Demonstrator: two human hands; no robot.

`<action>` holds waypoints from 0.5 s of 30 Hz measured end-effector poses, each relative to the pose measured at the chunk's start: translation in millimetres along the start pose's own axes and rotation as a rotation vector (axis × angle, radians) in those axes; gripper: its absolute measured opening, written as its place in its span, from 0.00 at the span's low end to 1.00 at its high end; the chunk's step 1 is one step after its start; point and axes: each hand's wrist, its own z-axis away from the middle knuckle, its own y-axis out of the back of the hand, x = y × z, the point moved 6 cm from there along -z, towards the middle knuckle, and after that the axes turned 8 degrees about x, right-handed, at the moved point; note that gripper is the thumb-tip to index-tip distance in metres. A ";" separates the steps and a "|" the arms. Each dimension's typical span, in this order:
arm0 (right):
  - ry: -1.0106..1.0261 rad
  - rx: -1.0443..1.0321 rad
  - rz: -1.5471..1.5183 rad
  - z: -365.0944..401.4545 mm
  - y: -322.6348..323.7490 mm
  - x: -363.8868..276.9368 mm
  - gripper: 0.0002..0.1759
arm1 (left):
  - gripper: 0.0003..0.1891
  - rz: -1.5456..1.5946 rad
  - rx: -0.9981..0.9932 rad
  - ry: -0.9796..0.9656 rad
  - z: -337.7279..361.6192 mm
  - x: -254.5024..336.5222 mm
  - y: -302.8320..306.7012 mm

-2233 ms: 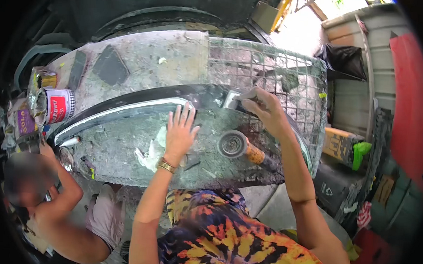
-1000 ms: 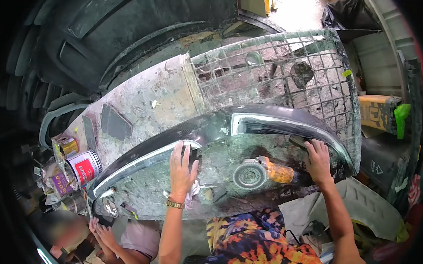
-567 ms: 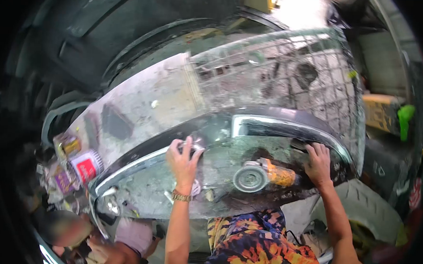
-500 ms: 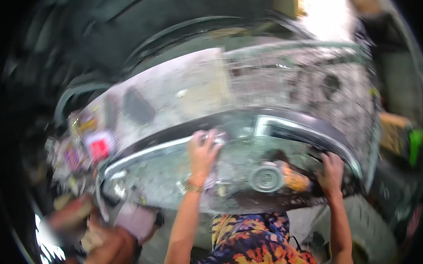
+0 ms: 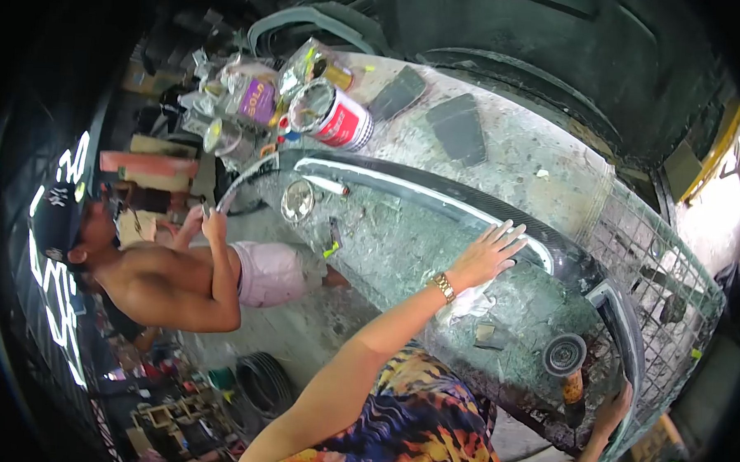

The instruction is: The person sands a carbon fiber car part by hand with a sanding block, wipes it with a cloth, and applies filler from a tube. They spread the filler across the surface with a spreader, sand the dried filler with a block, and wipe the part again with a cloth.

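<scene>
A long curved car body part (image 5: 438,184), dark with a carbon-fibre-like weave and pale grey bands, lies across the table. My left hand (image 5: 489,254) rests flat on its pale band near the middle, fingers spread. At the right end, my right hand (image 5: 613,409) is closed around the part's edge, its fingers partly hidden. A power sander or grinder (image 5: 574,387) with an orange and black body lies between my hands, round disc facing up. Crumpled white material (image 5: 468,303) sits below my left wrist, beside a small dark square piece (image 5: 488,335).
A co-worker (image 5: 169,284) stands at the left, hands at the part's thin far-left tip. On the table (image 5: 547,156) are a red-and-white can (image 5: 332,115), dark flat sheets (image 5: 457,127) and a small tin (image 5: 298,200). Wire mesh (image 5: 658,252) covers the right side.
My view has swung left, bringing the co-worker and cans into fuller sight. My left hand has flattened and spread on the part. My right hand stays at its right end.
</scene>
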 end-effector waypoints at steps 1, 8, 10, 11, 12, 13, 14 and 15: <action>0.001 0.019 -0.025 -1.8 5.5 -3.5 0.24 | 0.33 -0.012 -0.007 -0.029 3.3 -8.3 1.1; -0.179 0.144 -0.123 3.3 84.7 -39.9 0.23 | 0.35 0.042 -0.016 -0.119 33.3 -59.5 14.5; -0.220 0.291 -0.287 5.0 97.3 -69.6 0.24 | 0.33 0.036 0.031 -0.120 42.9 -79.4 16.0; -0.213 0.298 -0.276 4.8 96.8 -86.7 0.24 | 0.33 0.045 0.041 -0.121 49.0 -88.1 16.3; -0.174 0.291 -0.304 3.3 94.7 -108.1 0.24 | 0.33 0.042 0.058 -0.085 54.1 -99.2 21.4; -0.137 0.286 -0.330 2.3 93.0 -133.2 0.24 | 0.33 0.041 0.073 -0.052 58.7 -109.7 27.1; -0.223 0.264 -0.354 3.9 89.2 -170.8 0.24 | 0.32 0.083 0.101 -0.028 62.5 -120.4 35.2; -0.206 0.208 -0.200 4.7 85.9 -192.8 0.24 | 0.32 0.098 0.110 -0.046 68.4 -128.0 42.4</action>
